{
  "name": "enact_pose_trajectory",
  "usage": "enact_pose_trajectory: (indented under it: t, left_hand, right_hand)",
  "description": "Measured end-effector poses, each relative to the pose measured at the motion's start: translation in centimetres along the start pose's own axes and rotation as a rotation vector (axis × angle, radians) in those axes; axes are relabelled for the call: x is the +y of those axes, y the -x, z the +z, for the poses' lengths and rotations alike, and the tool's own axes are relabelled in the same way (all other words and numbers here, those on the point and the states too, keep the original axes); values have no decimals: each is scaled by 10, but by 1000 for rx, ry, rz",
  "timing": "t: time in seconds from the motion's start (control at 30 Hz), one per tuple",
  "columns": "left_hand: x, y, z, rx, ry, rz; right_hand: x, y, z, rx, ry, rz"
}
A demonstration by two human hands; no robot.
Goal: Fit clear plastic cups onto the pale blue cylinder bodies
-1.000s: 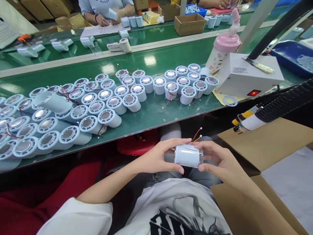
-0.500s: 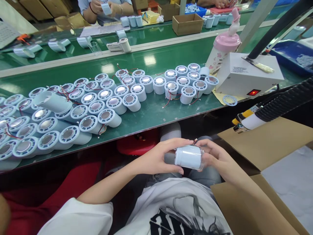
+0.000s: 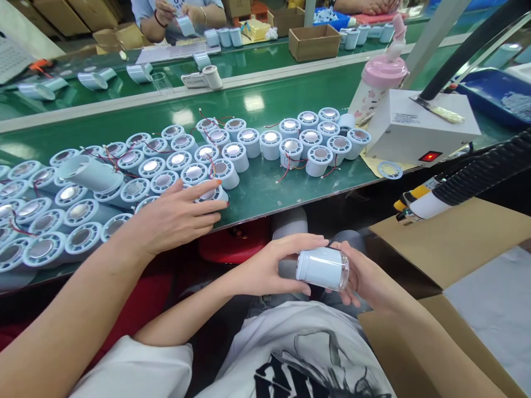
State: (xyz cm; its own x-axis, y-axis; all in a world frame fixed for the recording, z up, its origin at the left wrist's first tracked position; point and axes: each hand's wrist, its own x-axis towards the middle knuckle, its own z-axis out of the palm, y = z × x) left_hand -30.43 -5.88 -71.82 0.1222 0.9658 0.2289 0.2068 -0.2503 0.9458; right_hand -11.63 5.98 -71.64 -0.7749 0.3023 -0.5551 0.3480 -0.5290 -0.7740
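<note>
A pale blue cylinder (image 3: 318,266) with a clear rim at its right end lies sideways above my lap. My left hand (image 3: 276,265) grips its left end, thumb below and fingers above. At the clear end, my right hand (image 3: 357,273) touches the cylinder from behind, its fingers partly hidden and curled round it. Several similar blue cylinders (image 3: 319,160) with round metal discs and thin red and black wires stand on the green bench (image 3: 265,193) in front of me.
A neighbour's hand (image 3: 178,215) reaches in from the left onto the cylinders. A white box (image 3: 418,127) with a lit red switch, a pink-lidded bottle (image 3: 379,77) and a black hose (image 3: 485,168) are at right. An open carton (image 3: 456,237) stands lower right. Across the bench sits another person (image 3: 178,16).
A neighbour's arm has come in from the left and its hand now rests on the cylinders. My right hand's fingers have shifted behind and below the clear end; my left hand stays put.
</note>
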Motion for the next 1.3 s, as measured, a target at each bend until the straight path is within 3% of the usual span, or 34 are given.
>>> enact_pose_trajectory:
  t: [0.13,0.33,0.67,0.8,0.93,1.07,1.17,1.3]
  left_hand:
    - [0,1,0,2,10,-11]
    - [-1,0,2,23,45,-27]
    - [5,-6,-1,4,2,-11]
    - [-4,-39,5,-64,127,-107]
    - [-33,-100,21,-161,374,-208]
    - [-49,-151,33,-241,393,-237]
    - [-48,-168,33,-264,361,-233]
    - [-42,-167,27,-227,332,-251]
  right_hand:
    - [-1,0,2,-32,-23,48]
    - [3,-3,1,-35,-23,-1]
    - [10,0,-10,-7,3,-190]
    - [19,0,-29,118,-148,-234]
    - [29,-6,-56,307,-284,-299]
    - [27,-14,-77,385,-437,-322]
    - [19,-18,-84,372,-525,-317]
    - [8,-20,-87,300,-577,-276]
